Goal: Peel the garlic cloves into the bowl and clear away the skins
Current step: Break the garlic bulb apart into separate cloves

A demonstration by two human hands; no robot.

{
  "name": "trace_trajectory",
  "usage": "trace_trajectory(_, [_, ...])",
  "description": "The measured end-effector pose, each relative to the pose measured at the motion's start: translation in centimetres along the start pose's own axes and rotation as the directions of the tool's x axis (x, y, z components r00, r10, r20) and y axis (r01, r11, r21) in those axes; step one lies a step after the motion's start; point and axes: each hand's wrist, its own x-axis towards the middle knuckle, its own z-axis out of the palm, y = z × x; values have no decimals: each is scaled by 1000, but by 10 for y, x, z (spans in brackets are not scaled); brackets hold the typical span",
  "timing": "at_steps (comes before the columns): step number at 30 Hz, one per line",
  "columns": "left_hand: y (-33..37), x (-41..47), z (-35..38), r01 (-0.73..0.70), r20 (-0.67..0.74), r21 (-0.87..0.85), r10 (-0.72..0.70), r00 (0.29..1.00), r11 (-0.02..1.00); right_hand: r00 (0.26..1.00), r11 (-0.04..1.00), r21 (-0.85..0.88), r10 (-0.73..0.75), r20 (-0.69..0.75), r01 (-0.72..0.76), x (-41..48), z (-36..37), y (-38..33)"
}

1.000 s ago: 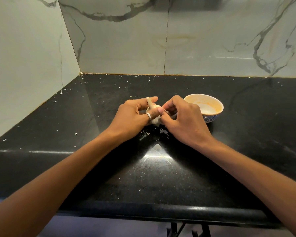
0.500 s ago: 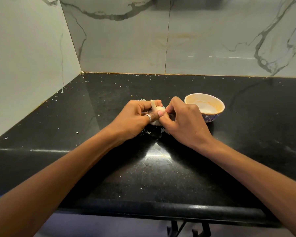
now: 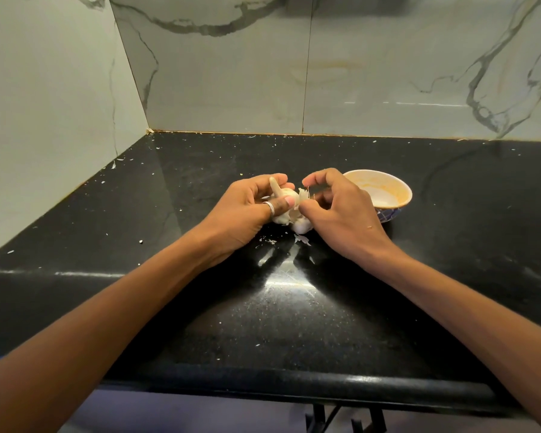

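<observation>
Head camera looks down on the right hand (image 3: pixel 341 214), whose thumb and forefinger are curled in toward each other and pinch a ragged flap of papery skin (image 3: pixel 303 195) standing off the garlic bulb (image 3: pixel 286 196); its other fingers are loosely bent behind and hold nothing that can be made out. Just across from it, the left hand (image 3: pixel 247 207), a ring (image 3: pixel 270 208) on its thumb, grips the bulb, with the thumb pressed on the near face and the fingers wrapped behind. The bulb's stem (image 3: pixel 275 186) points up and slightly away, so the long axis is close to upright, and the flap lies on the side facing the right hand. A pull to the right looks like what would strip it. The bulb is low over the black countertop (image 3: pixel 294 323), with a pale lobe (image 3: pixel 302 225) at its base that seems to touch the surface. Small skin scraps (image 3: pixel 303 239) lie just in front of it. The bowl (image 3: pixel 398 195), orange-smeared inside, sits just beyond the right hand, on that hand's side and well clear of the left. No peeled clove can be made out in it, so the task seems to be early. Marble-patterned wall tiles (image 3: pixel 388 73) close off the corner behind.
</observation>
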Motion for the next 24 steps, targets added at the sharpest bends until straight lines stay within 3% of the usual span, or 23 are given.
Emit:
trace_trajectory(14, [5, 2, 1, 61, -42, -219, -71, 997, 974, 998, 994, 92, 48, 32, -50, 3, 2, 4])
trace_trajectory(24, [8, 9, 0, 130, -62, -518, -188, 980, 845, 996, 912, 403, 56, 72, -80, 0, -2, -4])
